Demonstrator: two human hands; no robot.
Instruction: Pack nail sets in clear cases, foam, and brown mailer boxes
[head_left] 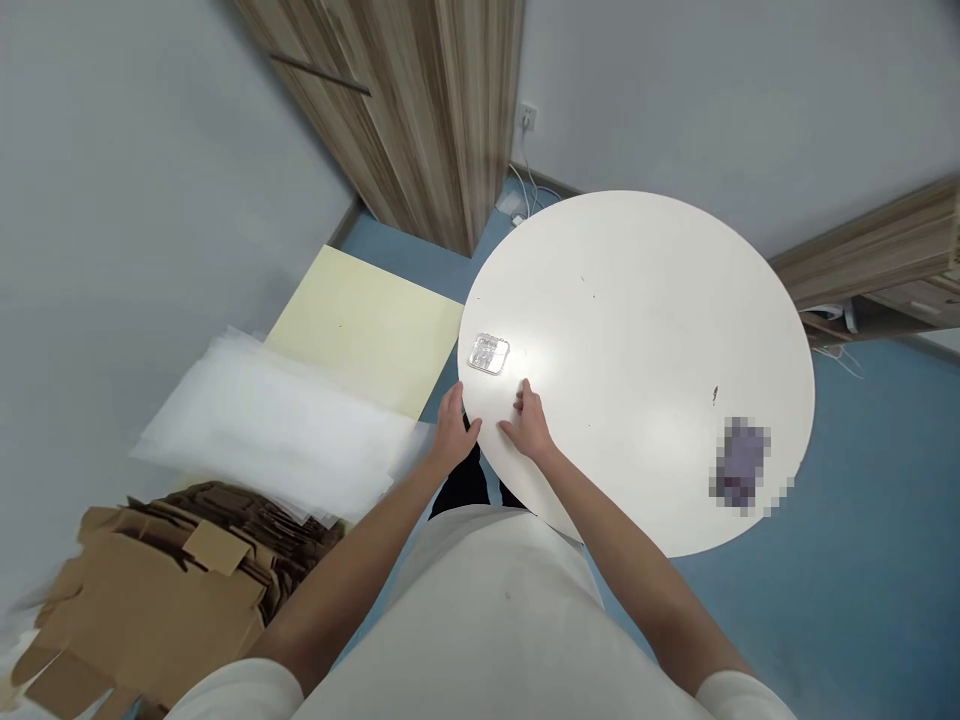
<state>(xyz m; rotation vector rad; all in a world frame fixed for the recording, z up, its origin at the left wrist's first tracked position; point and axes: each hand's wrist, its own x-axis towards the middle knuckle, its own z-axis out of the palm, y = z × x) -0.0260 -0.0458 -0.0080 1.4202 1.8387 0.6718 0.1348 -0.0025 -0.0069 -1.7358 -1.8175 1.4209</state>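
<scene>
The small clear case [488, 354] lies flat at the left side of the white round table [637, 300], just beyond your two hands. Your left hand [453, 430] is at the table's edge, thumb apart from the fingers, and it seems to hold nothing. Your right hand [531, 425] is half open, its fingers a little curved, also with nothing visible in it; whether it touches the table, I cannot tell. The case looks light, thin and rather stiff, with a shiny surface, so I think it may slide easily. Better you take it by two opposite side edges, softly, because pressing its middle could perhaps crack it.
</scene>
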